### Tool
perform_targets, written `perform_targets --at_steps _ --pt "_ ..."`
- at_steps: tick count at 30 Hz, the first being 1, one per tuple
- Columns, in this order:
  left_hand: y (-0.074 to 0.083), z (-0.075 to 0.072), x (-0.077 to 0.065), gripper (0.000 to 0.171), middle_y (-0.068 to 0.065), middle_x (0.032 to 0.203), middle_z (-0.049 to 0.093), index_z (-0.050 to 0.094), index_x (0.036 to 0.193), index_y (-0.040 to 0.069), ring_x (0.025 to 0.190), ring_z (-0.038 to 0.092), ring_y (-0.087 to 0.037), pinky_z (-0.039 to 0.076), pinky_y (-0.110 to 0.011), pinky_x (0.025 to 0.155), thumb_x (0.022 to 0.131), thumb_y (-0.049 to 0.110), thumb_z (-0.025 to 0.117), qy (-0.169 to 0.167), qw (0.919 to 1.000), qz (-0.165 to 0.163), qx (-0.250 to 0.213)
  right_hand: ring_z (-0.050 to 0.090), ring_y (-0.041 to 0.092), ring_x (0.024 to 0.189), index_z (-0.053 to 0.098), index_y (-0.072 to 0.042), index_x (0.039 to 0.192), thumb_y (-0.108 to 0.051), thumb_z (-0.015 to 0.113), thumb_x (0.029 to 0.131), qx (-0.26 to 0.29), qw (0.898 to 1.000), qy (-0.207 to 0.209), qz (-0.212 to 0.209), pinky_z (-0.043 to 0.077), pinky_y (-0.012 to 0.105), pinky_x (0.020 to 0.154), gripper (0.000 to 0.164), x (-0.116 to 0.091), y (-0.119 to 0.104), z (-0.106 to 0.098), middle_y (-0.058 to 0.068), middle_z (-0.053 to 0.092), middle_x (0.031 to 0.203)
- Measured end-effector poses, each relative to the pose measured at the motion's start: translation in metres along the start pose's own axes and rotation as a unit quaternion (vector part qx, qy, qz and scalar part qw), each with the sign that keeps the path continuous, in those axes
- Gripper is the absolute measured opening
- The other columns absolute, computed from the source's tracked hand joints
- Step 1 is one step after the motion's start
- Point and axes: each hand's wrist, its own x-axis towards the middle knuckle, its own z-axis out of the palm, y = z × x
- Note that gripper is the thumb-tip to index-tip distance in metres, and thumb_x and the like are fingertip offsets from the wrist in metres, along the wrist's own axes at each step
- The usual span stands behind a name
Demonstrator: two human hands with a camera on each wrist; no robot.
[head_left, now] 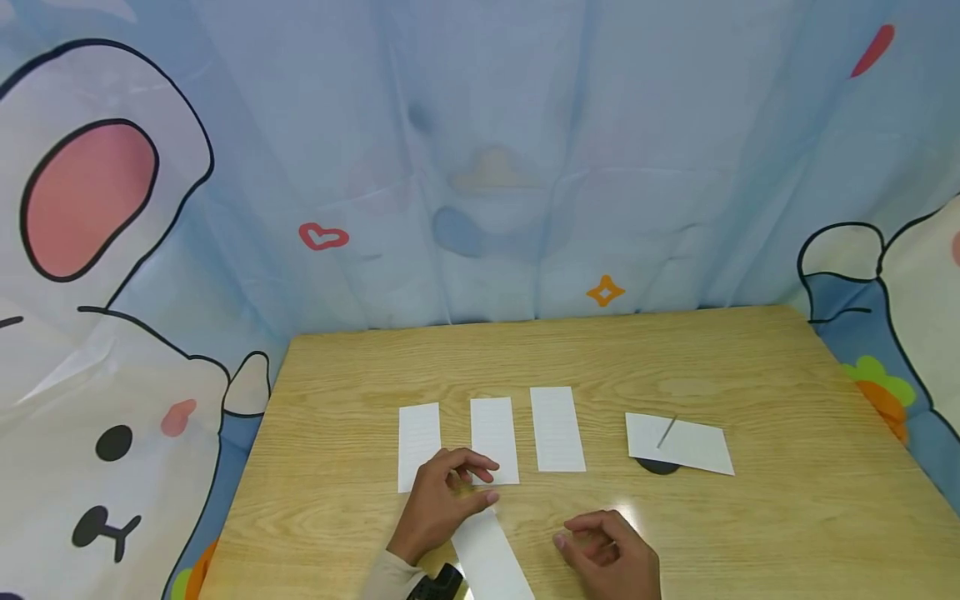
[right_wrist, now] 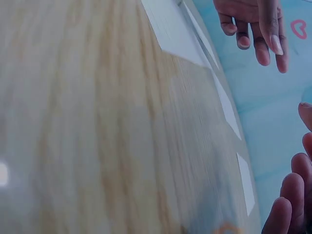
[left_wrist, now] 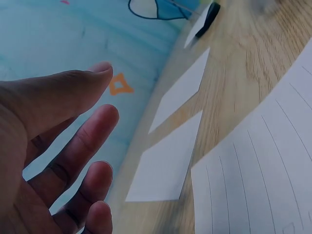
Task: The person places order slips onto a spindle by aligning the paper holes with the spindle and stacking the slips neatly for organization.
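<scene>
My left hand [head_left: 447,500] hovers over the near end of the row of paper strips, its fingers loosely bent with nothing between them. Under and beside it lies the nearest white paper strip [head_left: 495,557], which shows ruled lines in the left wrist view. Just beyond the fingers are a left lined strip [head_left: 418,442] and a middle lined strip [head_left: 497,429]. My right hand [head_left: 615,554] is to the right, above the bare wood, fingers relaxed and holding nothing. In the right wrist view, the left hand [right_wrist: 258,29] hangs opposite the right fingertips [right_wrist: 292,190].
A third lined strip [head_left: 557,433] lies right of the middle one. Farther right, a white sheet [head_left: 701,446] covers part of a black rounded object [head_left: 657,467], with a thin grey stick [head_left: 667,432] across it. A patterned blue curtain [head_left: 495,167] hangs behind the wooden table [head_left: 337,375].
</scene>
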Motion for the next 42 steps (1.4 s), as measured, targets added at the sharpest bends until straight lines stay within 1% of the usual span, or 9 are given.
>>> perform_targets --at_steps 8,12,19,23,27,31,36,39,42 --pt "-0.007 -0.006 -0.009 0.032 0.012 0.101 0.078 0.077 0.112 0.034 0.092 0.06 -0.026 0.046 -0.033 0.083 0.087 0.02 0.09 0.037 0.9989 -0.025 0.013 0.056 -0.001 0.057 0.074 -0.027 0.083 0.002 0.097 0.066 -0.003 1.0 -0.023 -0.021 0.049 0.016 0.052 0.041 -0.008 -0.001 0.011 -0.013 0.066 0.076" --pt "-0.012 -0.007 -0.012 0.032 0.011 0.101 0.078 0.077 0.112 0.034 0.092 0.06 -0.024 0.046 -0.031 0.084 0.085 0.022 0.091 0.045 0.9982 -0.033 0.022 0.054 -0.002 0.057 0.074 -0.029 0.083 0.001 0.097 0.066 0.0 0.999 -0.036 -0.02 0.048 0.017 0.052 0.041 -0.013 -0.002 0.016 -0.016 0.065 0.077" --pt "-0.021 -0.01 -0.018 0.035 0.01 0.103 0.078 0.077 0.112 0.035 0.095 0.059 -0.021 0.046 -0.031 0.085 0.083 0.022 0.092 0.061 0.9967 -0.049 0.024 0.054 -0.002 0.061 0.075 -0.027 0.083 -0.002 0.099 0.064 0.002 0.998 -0.051 -0.027 0.049 0.019 0.053 0.04 -0.019 -0.009 0.024 -0.013 0.066 0.077" --pt "-0.024 -0.01 -0.021 0.035 0.01 0.103 0.079 0.077 0.112 0.035 0.095 0.058 -0.02 0.045 -0.029 0.083 0.083 0.021 0.092 0.063 0.9963 -0.052 0.028 0.052 -0.002 0.066 0.075 -0.03 0.082 -0.009 0.102 0.062 -0.024 0.998 -0.063 -0.01 0.047 0.021 0.057 0.039 -0.022 -0.011 0.026 -0.016 0.065 0.077" --pt "-0.027 -0.009 -0.022 0.039 0.01 0.104 0.08 0.077 0.112 0.034 0.096 0.058 -0.018 0.046 -0.028 0.084 0.08 0.019 0.093 0.06 0.9962 -0.047 0.043 0.049 -0.004 0.07 0.074 -0.033 0.083 -0.017 0.104 0.06 -0.056 0.994 -0.087 -0.013 0.045 0.021 0.061 0.04 -0.022 -0.009 0.027 -0.022 0.062 0.077" --pt "-0.032 -0.006 -0.022 0.041 0.011 0.103 0.079 0.077 0.112 0.032 0.094 0.057 -0.014 0.049 -0.028 0.086 0.078 0.016 0.095 0.057 0.9943 -0.035 0.083 0.046 -0.006 0.072 0.075 -0.035 0.088 -0.026 0.104 0.06 -0.092 0.985 -0.148 -0.021 0.041 0.025 0.068 0.042 -0.02 -0.005 0.025 -0.026 0.061 0.081" --pt "-0.035 -0.003 -0.022 0.04 0.013 0.103 0.078 0.077 0.109 0.031 0.091 0.054 -0.01 0.05 -0.027 0.084 0.077 0.017 0.095 0.053 0.9909 -0.036 0.119 0.042 -0.006 0.073 0.075 -0.034 0.099 -0.039 0.1 0.065 -0.141 0.961 -0.236 -0.017 0.034 0.028 0.073 0.043 -0.017 0.0 0.022 -0.024 0.057 0.082" --pt "-0.034 -0.002 -0.022 0.039 0.014 0.102 0.077 0.077 0.109 0.031 0.091 0.054 -0.009 0.049 -0.027 0.084 0.077 0.017 0.096 0.053 0.9888 -0.035 0.135 0.04 -0.006 0.072 0.074 -0.032 0.102 -0.043 0.098 0.068 -0.164 0.951 -0.26 -0.019 0.034 0.027 0.071 0.043 -0.015 0.002 0.021 -0.023 0.055 0.082" --pt "-0.032 -0.002 -0.021 0.039 0.014 0.101 0.076 0.078 0.108 0.031 0.09 0.054 -0.008 0.048 -0.027 0.082 0.076 0.015 0.096 0.055 0.9869 -0.031 0.149 0.038 -0.006 0.071 0.074 -0.031 0.103 -0.042 0.097 0.069 -0.181 0.946 -0.27 -0.018 0.033 0.026 0.071 0.043 -0.014 0.002 0.021 -0.022 0.054 0.081"
